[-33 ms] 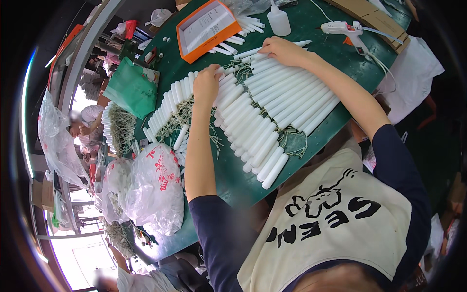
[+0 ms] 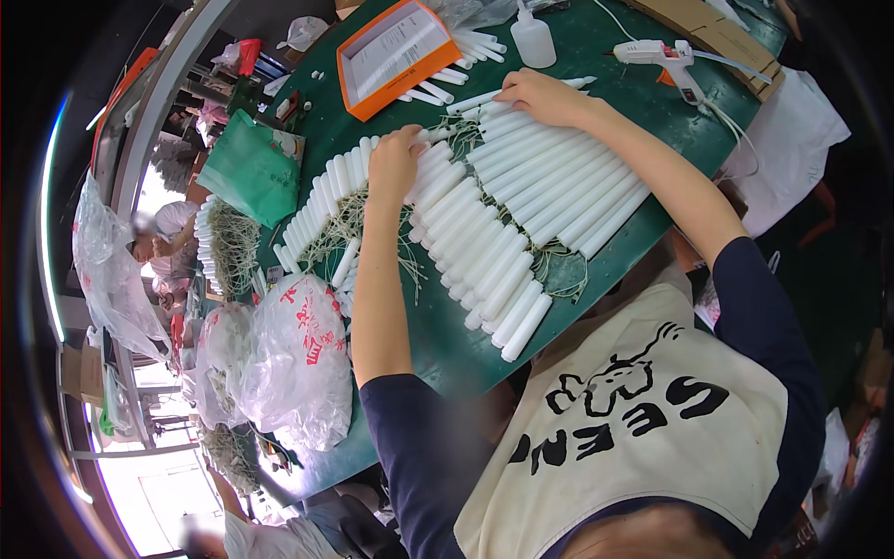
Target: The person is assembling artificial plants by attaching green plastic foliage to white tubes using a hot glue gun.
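Slim white tubes with pale strings lie in rows on the green table. My left hand (image 2: 394, 166) is closed at the far end of the middle row (image 2: 475, 244), its fingertips pinching the end of a white tube (image 2: 434, 135). My right hand (image 2: 540, 97) is at the far end of the right-hand row (image 2: 559, 182), fingers bent down over a white tube (image 2: 473, 102) that lies crosswise there. The palm side of both hands is hidden. Tangled strings (image 2: 501, 211) run between these two rows. A third row (image 2: 321, 197) curves away left of my left forearm.
An orange box (image 2: 356, 88), loose white tubes (image 2: 480, 47) and a white squeeze bottle (image 2: 534, 42) stand beyond my hands. At far right lies a glue gun (image 2: 666, 63) with its cable. A green bag (image 2: 250, 172) and clear plastic bags (image 2: 303, 373) are left. Other people sit further left.
My left hand has shifted very slightly; my right hand and the rows of tubes look the same.
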The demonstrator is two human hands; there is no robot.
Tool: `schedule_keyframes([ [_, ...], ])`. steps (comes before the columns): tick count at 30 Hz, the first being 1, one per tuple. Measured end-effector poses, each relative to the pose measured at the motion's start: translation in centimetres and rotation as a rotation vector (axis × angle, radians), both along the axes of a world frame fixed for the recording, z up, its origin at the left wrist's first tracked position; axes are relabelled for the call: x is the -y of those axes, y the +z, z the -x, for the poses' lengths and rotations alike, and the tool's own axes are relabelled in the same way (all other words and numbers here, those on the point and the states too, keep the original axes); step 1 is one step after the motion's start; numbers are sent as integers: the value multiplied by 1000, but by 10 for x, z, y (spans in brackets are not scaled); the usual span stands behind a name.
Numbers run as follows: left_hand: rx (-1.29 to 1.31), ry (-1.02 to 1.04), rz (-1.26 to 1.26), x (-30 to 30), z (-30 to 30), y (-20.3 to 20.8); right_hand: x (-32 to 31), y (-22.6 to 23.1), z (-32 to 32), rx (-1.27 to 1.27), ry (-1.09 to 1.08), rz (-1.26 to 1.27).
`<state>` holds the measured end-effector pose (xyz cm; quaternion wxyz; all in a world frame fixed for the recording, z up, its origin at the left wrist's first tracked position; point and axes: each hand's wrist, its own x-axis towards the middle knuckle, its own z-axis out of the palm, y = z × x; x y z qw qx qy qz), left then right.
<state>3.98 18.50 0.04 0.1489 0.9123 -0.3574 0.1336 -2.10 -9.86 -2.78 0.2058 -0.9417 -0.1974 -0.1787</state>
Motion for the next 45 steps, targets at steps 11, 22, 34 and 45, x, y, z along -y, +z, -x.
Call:
schedule_keyframes([
  [11,-121,-55,-106,-12,-6,14,1,0,4,-29,-48,9],
  [22,-144,51,-292,-19,-19,17,1,2,8,-84,-68,5],
  [34,92,16,24,2,-35,-5,-1,-1,7,-37,-51,0],
  [45,370,-42,-2,12,-42,-22,0,-3,7,-14,-57,-2],
])
